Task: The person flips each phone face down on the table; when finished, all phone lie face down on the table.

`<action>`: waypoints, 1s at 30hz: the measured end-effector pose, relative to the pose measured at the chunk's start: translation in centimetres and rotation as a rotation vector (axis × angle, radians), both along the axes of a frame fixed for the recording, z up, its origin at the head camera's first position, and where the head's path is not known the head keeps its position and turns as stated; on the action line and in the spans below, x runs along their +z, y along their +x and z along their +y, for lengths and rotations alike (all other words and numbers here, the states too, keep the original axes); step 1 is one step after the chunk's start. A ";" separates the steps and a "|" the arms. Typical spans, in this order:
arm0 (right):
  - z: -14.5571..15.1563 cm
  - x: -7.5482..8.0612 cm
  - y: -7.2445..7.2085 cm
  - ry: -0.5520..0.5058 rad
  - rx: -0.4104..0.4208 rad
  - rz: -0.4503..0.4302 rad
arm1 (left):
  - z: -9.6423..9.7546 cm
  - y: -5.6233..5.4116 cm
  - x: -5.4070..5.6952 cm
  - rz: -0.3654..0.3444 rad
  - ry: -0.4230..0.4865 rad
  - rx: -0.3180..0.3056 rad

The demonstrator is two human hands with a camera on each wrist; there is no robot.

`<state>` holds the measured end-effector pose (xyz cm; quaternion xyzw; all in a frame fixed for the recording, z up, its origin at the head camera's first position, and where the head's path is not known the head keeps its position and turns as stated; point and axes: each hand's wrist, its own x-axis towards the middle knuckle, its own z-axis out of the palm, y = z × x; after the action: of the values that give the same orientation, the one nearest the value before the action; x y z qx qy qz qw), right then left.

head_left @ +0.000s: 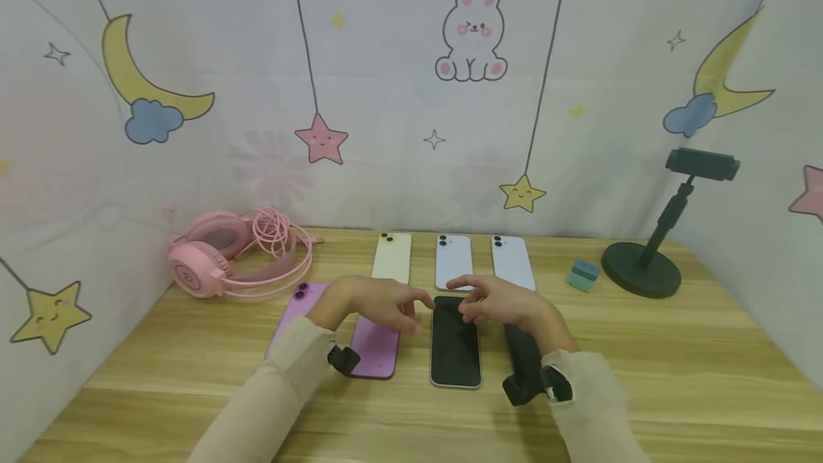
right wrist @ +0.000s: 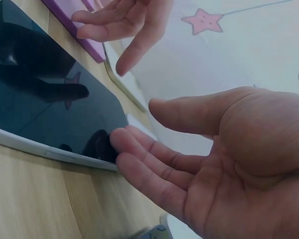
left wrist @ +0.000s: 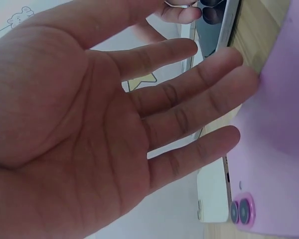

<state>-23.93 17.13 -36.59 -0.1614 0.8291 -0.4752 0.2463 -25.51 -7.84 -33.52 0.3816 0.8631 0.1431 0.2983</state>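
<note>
My left hand (head_left: 386, 304) hovers over a purple phone (head_left: 375, 352) that lies back up, its fingers loosely extended. In the left wrist view the palm of that hand (left wrist: 104, 119) shows nothing held, and the fingertips overlap the edge of a purple phone (left wrist: 279, 134). A phone with a black screen (head_left: 455, 349) lies face up between the hands. Over its top right corner is my right hand (head_left: 498, 302), fingers relaxed and slightly bent. Seen from the right wrist, the fingertips of this hand (right wrist: 204, 164) come right at the top end of the black-screened phone (right wrist: 35, 94).
Another purple phone (head_left: 302, 306) and a dark phone (head_left: 524, 352) lie partly under the arms. Behind are a pale yellow phone (head_left: 391, 259) and two white phones (head_left: 454, 263). Pink headphones (head_left: 218, 252) sit left; a small blue-green block (head_left: 584, 275) and black stand (head_left: 643, 270) sit right.
</note>
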 end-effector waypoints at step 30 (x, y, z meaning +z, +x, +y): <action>2.5 -1.0 -0.1 -0.028 -0.031 -0.049 | 1.8 0.5 -1.2 -0.011 0.052 -0.018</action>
<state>-24.05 19.61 -37.61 -0.1402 0.8186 -0.4942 0.2568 -25.04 -5.99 -34.69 0.3959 0.8540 0.1649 0.2945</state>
